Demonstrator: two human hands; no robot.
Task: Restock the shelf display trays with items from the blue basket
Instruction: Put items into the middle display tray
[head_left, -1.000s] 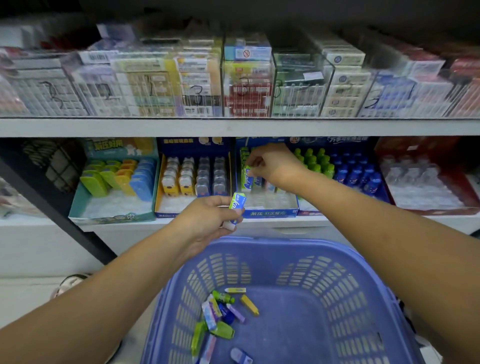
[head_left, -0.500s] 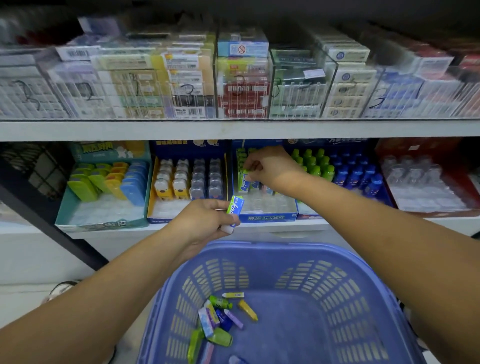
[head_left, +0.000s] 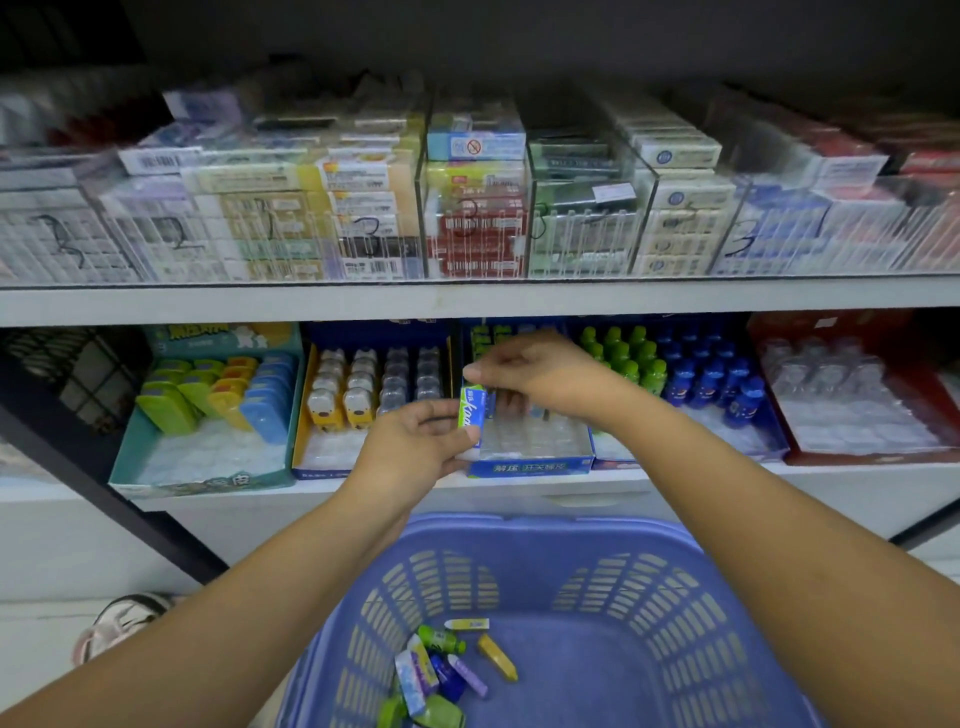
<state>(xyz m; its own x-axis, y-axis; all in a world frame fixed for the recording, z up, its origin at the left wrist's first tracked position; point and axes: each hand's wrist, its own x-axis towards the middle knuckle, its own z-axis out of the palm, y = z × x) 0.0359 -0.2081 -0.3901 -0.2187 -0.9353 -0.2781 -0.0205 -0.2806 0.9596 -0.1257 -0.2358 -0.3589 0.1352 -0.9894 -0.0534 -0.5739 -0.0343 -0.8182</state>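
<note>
Over the front left corner of the blue display tray (head_left: 530, 466) on the lower shelf, my left hand (head_left: 415, 447) holds a small green and blue pack (head_left: 471, 413) upright. My right hand (head_left: 540, 376) reaches in from the right, and its thumb and fingertips pinch the top end of the same pack. The tray's clear insert shows mostly bare slots, with a few packs at its back left. Below, the blue basket (head_left: 524, 532) holds several small loose items (head_left: 441, 670) on its left side.
Neighbouring trays hold green, yellow and blue cases (head_left: 208, 395), bear-shaped dispensers (head_left: 358, 395), small green and blue bottles (head_left: 675, 369) and clear bottles in a red tray (head_left: 841, 395). The upper shelf (head_left: 467, 299) overhangs closely and carries boxes behind clear dividers. A shoe (head_left: 124, 618) lies on the floor at left.
My left hand has risen from above the basket rim to the tray with the pack. My right hand has come out of the tray's back left and met the pack's top.
</note>
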